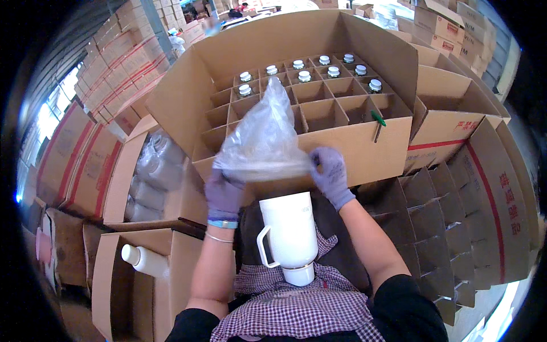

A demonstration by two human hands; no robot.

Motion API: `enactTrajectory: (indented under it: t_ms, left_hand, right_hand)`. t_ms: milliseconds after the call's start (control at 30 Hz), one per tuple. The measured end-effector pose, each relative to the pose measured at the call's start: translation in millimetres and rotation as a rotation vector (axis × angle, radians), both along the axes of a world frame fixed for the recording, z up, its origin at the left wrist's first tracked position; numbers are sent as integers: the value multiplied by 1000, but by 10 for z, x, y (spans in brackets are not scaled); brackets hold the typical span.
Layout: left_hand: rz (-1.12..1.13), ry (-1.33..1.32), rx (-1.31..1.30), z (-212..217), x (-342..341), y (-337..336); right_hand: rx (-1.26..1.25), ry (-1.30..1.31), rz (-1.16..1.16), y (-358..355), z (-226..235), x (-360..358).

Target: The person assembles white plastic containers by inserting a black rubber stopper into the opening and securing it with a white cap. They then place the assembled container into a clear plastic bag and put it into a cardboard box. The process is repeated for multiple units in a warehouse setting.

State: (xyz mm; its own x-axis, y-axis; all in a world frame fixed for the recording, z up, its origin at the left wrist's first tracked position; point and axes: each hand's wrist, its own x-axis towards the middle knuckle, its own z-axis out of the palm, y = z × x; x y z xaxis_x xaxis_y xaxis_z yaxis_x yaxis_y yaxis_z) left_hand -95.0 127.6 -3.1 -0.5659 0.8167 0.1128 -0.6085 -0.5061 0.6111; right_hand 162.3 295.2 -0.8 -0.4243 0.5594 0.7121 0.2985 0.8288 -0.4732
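Fingers (223, 181) of the gloved left hand (223, 194) are pinched closed on the left edge of a clear plastic bag (263, 137); those of the gloved right hand (329, 174) grip its right edge, spreading the mouth open. Directly beneath the bag, a white handled jug (289, 231) rests upside down against the person's checked apron (296, 308). Behind stands an open cardboard carton (353, 149) with divider cells, several holding white-capped bottles (334, 72). A white bottle (143, 260) lies in a lower-left box.
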Motion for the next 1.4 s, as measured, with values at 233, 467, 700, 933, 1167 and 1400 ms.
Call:
enactTrajectory:
  t_ms: [233,467,700,933,1167,1400]
  left_hand:
    - [244,900,-388,-958,526,-371]
    - [42,886,-527,-207,1233,-1304]
    - [82,1272,-550,-236,1339,-1166]
    - [-462,1706,-262,772,2650,-484]
    - [-947,1763,405,775,3516,-498]
    - [-470,2024,-70,1177,1927,-560]
  right_hand:
    - [6,-210,280,-376,-482,372]
    - [-85,-288,590,-1459,-363,1191]
    - [-378,-50,480,-2010,-202,1531]
    - [-107,358,-249,-1865,52,2081]
    - [-415,862,-448,-1595,20,3235]
    - [-260,359,-1269,-423,-601,4806]
